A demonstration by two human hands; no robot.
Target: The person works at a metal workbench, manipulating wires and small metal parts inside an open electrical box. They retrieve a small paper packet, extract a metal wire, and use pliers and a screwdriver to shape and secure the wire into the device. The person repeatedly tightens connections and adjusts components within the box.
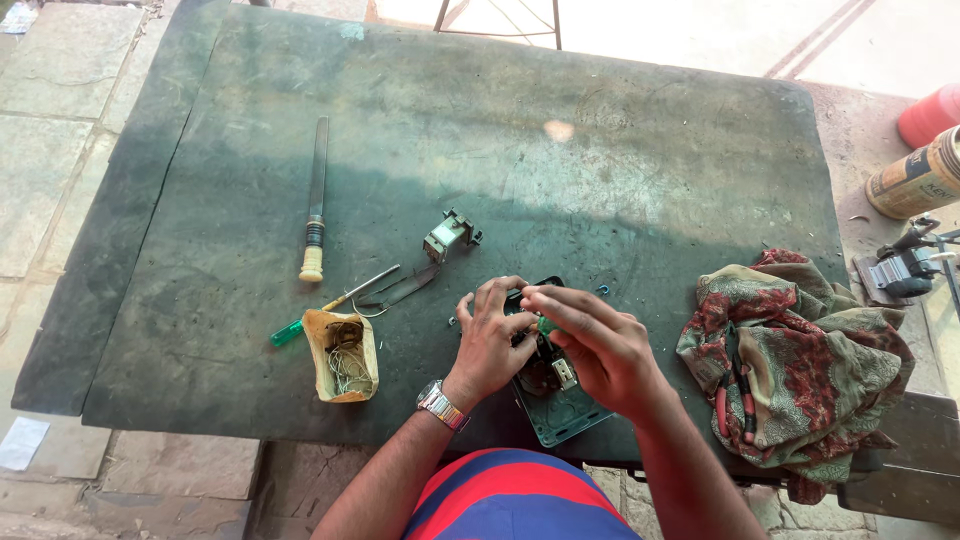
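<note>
A dark green box-shaped casing [560, 412] with small parts inside lies at the near edge of the green table [520, 150]. My left hand [488, 340], with a wristwatch, rests on the casing's left side and steadies it. My right hand [598, 345] is above the casing, fingers pinched on a small green-handled tool [546, 324] pointed into it. Much of the casing is hidden under both hands.
A long file with a pale handle [316, 200], a green-handled screwdriver [335, 303], a small metal part with a strap [448, 236] and an open pouch of wire [342, 356] lie left. A patterned cloth [800, 350] sits right. A cylinder [915, 180] lies off the table.
</note>
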